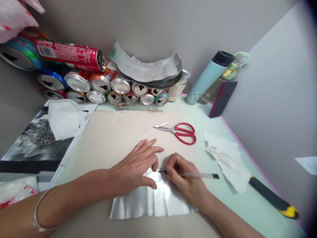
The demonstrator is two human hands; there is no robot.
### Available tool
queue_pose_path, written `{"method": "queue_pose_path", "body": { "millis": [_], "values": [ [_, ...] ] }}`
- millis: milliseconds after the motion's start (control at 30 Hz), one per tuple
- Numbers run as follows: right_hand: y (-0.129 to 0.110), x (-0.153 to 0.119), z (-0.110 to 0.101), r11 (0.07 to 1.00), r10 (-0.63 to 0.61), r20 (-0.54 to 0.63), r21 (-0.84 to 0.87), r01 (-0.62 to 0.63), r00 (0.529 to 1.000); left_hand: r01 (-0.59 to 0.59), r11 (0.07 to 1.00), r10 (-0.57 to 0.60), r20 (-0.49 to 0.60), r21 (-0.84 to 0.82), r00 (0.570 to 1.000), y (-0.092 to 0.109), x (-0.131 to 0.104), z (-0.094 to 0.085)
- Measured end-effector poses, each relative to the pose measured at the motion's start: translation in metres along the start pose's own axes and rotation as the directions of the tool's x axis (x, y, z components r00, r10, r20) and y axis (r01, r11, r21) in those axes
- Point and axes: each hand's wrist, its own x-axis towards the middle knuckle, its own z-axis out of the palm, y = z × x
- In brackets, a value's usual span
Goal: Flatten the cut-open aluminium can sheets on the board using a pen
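Note:
A silver metal sheet lies near the table's front edge, its upper part covered by both hands. My left hand rests over the sheet's upper left with fingers spread and nothing held. My right hand is closed on a clear pen with a black cap end, its tip pointing left at the sheet between the two hands. Whether the tip touches the metal cannot be made out. Behind the hands, red-handled scissors lie on a beige board.
Stacked drink cans line the wall, with curved metal sheets on top. A blue bottle and dark phone stand at the back right. Crumpled tissue and a black-yellow handle lie right; a bird picture lies left.

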Motion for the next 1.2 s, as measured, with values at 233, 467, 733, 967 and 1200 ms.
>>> {"method": "queue_pose_path", "body": {
  "millis": [233,467,733,967,1200],
  "values": [
    [-0.0009,-0.0005,0.0005,1.000,-0.022,0.007,-0.020,0.022,1.000,0.005,1.000,-0.006,-0.007,-0.022,1.000,0.0001,0.0000,-0.0004],
    [-0.0047,-0.0006,-0.0009,0.998,-0.045,0.030,-0.049,0.047,0.999,0.004,1.000,-0.004,0.001,0.002,1.000,-0.0004,-0.0002,0.0000],
    [-0.0007,-0.0002,-0.0012,1.000,-0.001,0.002,0.028,0.001,1.000,0.011,1.000,-0.011,0.012,0.015,1.000,-0.0006,-0.0012,-0.0004],
    [-0.0011,0.0001,0.0004,0.998,-0.042,0.015,-0.042,0.042,0.999,0.003,1.000,-0.003,0.004,0.016,1.000,-0.0011,-0.0006,0.0006],
    [-0.0029,-0.0011,-0.0025,0.995,-0.083,0.025,-0.056,0.085,0.996,-0.004,1.000,0.004,-0.001,0.015,1.000,-0.0027,-0.0016,0.0013]
  ]
}}
